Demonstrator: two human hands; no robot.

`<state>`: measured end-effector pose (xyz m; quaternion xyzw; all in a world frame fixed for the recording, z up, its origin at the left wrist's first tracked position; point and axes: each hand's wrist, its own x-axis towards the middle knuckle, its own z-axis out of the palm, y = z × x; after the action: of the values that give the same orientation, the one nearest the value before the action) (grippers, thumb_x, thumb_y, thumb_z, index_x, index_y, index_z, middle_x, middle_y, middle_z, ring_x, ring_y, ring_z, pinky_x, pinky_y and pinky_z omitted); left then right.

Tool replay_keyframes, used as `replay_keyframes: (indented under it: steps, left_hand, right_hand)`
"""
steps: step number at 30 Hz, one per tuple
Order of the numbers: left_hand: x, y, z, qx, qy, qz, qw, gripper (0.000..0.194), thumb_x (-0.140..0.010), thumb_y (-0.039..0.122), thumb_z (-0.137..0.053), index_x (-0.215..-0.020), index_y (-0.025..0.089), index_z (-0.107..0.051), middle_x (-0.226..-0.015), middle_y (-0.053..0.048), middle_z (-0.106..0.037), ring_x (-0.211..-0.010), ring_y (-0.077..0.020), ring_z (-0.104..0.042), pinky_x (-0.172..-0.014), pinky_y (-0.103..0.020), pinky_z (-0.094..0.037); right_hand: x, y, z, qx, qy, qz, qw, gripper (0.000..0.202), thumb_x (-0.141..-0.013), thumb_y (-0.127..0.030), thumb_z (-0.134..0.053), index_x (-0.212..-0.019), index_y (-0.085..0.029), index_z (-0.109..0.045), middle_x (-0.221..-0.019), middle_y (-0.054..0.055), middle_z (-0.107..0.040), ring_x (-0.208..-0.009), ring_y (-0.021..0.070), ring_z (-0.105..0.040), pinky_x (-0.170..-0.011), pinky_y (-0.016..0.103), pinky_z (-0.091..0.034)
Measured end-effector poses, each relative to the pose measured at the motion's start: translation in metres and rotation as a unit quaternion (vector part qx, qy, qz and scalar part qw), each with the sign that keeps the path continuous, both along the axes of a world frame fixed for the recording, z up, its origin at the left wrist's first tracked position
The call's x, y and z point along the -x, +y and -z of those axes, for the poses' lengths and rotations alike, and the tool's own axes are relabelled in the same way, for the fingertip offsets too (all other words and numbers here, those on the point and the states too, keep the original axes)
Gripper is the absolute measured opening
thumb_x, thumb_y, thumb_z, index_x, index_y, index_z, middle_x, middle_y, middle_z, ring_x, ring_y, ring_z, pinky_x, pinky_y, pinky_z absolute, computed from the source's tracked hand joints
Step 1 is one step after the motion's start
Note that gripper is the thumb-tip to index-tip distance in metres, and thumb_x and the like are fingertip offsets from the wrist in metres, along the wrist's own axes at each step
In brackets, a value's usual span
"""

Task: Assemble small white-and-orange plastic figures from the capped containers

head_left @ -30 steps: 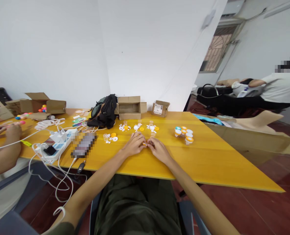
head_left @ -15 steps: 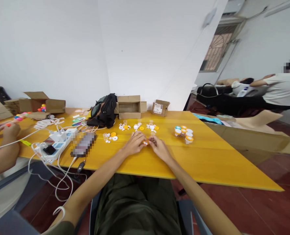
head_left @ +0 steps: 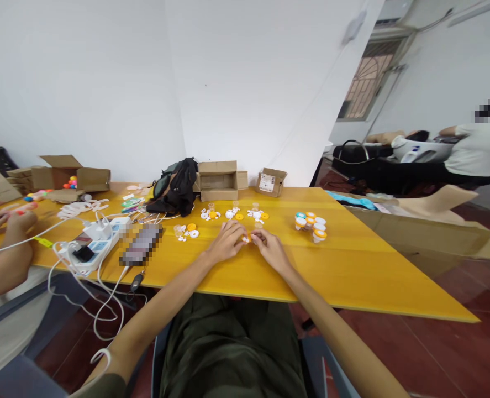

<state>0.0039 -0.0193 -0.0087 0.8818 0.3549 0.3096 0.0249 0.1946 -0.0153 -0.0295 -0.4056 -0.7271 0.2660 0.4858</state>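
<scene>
Over the middle of the yellow table [head_left: 352, 265], my left hand [head_left: 227, 241] pinches a small orange-and-white part [head_left: 247, 239]. My right hand [head_left: 270, 250] meets it from the right, its fingertips pressed together at the part's edge; what they grip is too small to make out. Behind my hands lie groups of white and orange discs [head_left: 238, 216], each with small white pieces and a clear cup [head_left: 255, 207]. Another group with an orange disc [head_left: 191, 227] is left of my left hand. Finished-looking lidded cups [head_left: 319, 236] cluster to the right.
An open cardboard box [head_left: 219, 194], a smaller box [head_left: 270, 183] and a black bag [head_left: 174, 188] stand along the wall. A power strip [head_left: 99, 246] with white cables and a phone [head_left: 142, 244] lie left. Another person's hands [head_left: 21, 221] work at the far left.
The orange-and-white part has turned slightly between my fingers, showing more orange. My hands stay in nearly the same place. The other people's arms have shifted a little.
</scene>
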Motion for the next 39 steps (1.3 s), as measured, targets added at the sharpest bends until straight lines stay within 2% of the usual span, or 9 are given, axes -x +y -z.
replay_keyframes:
  steps: [4,7,14,18,22,28,32,39]
  left_hand:
    - [-0.001,-0.001,-0.001,0.018,-0.003,0.006,1.0,0.018,-0.093,0.025,-0.059,-0.111,0.025,-0.059,-0.112,-0.007,-0.066,-0.117,-0.0272,-0.051,-0.099,-0.044,-0.04]
    - [-0.002,-0.002,-0.001,0.027,0.002,0.011,1.0,0.024,-0.09,0.023,-0.062,-0.113,0.025,-0.058,-0.115,-0.008,-0.065,-0.119,-0.0283,-0.05,-0.1,-0.044,-0.04]
    - [-0.002,-0.005,-0.003,0.027,0.012,-0.023,0.999,0.043,-0.08,0.008,-0.056,-0.119,0.024,-0.057,-0.123,-0.008,-0.063,-0.122,-0.0287,-0.048,-0.101,-0.045,-0.04]
    - [-0.003,-0.001,0.0,0.014,0.039,-0.03,0.999,0.036,-0.086,0.011,-0.052,-0.119,0.024,-0.062,-0.124,-0.009,-0.063,-0.123,-0.0291,-0.047,-0.101,-0.046,-0.039]
    - [-0.004,0.001,0.001,0.013,0.059,-0.035,0.998,0.024,-0.094,0.017,-0.05,-0.108,0.023,-0.067,-0.12,-0.008,-0.064,-0.123,-0.0287,-0.046,-0.101,-0.045,-0.038]
    - [-0.004,0.001,-0.001,0.023,0.043,-0.037,0.998,0.015,-0.095,0.02,-0.053,-0.093,0.022,-0.068,-0.106,-0.007,-0.065,-0.115,-0.027,-0.049,-0.097,-0.043,-0.038]
    - [-0.004,0.001,-0.003,0.034,0.018,-0.042,0.998,0.014,-0.094,0.02,-0.054,-0.091,0.022,-0.068,-0.103,-0.007,-0.065,-0.11,-0.0261,-0.049,-0.094,-0.041,-0.039]
    - [-0.003,0.001,-0.005,0.048,-0.033,-0.064,0.996,0.017,-0.093,0.016,-0.052,-0.092,0.022,-0.067,-0.093,-0.006,-0.066,-0.102,-0.0248,-0.052,-0.093,-0.039,-0.039]
  right_hand:
    - [0.001,0.0,-0.001,0.022,0.009,-0.013,1.0,0.016,-0.086,-0.035,-0.057,-0.088,-0.023,-0.068,-0.083,0.004,-0.077,-0.07,0.0215,-0.07,-0.069,0.034,-0.057]
    - [0.0,0.0,-0.001,0.015,-0.008,0.005,1.0,0.015,-0.085,-0.031,-0.056,-0.086,-0.023,-0.069,-0.083,0.004,-0.077,-0.07,0.0216,-0.071,-0.068,0.034,-0.057]
    - [-0.001,-0.007,-0.003,-0.095,-0.124,0.105,0.982,0.017,-0.087,-0.022,-0.054,-0.084,-0.026,-0.07,-0.088,0.004,-0.076,-0.083,0.0229,-0.07,-0.074,0.033,-0.054]
    - [0.0,-0.008,-0.001,-0.135,-0.169,0.143,0.966,0.017,-0.089,-0.02,-0.054,-0.084,-0.026,-0.069,-0.085,0.005,-0.074,-0.083,0.023,-0.068,-0.073,0.032,-0.052]
    - [0.001,-0.009,0.001,-0.166,-0.204,0.171,0.95,0.019,-0.093,-0.02,-0.052,-0.084,-0.025,-0.068,-0.084,0.005,-0.072,-0.082,0.0226,-0.066,-0.071,0.031,-0.05]
    - [0.002,-0.011,-0.001,-0.211,-0.265,0.16,0.927,0.02,-0.093,-0.015,-0.053,-0.086,-0.024,-0.068,-0.085,0.006,-0.07,-0.082,0.0216,-0.064,-0.071,0.029,-0.049]
    - [0.003,-0.012,-0.001,-0.222,-0.298,0.151,0.916,0.02,-0.093,-0.013,-0.053,-0.085,-0.024,-0.068,-0.085,0.006,-0.069,-0.081,0.0218,-0.064,-0.071,0.03,-0.048]
    - [0.004,-0.011,0.001,-0.216,-0.288,0.158,0.919,0.021,-0.092,-0.012,-0.053,-0.088,-0.024,-0.069,-0.085,0.006,-0.069,-0.081,0.0221,-0.064,-0.072,0.03,-0.048]
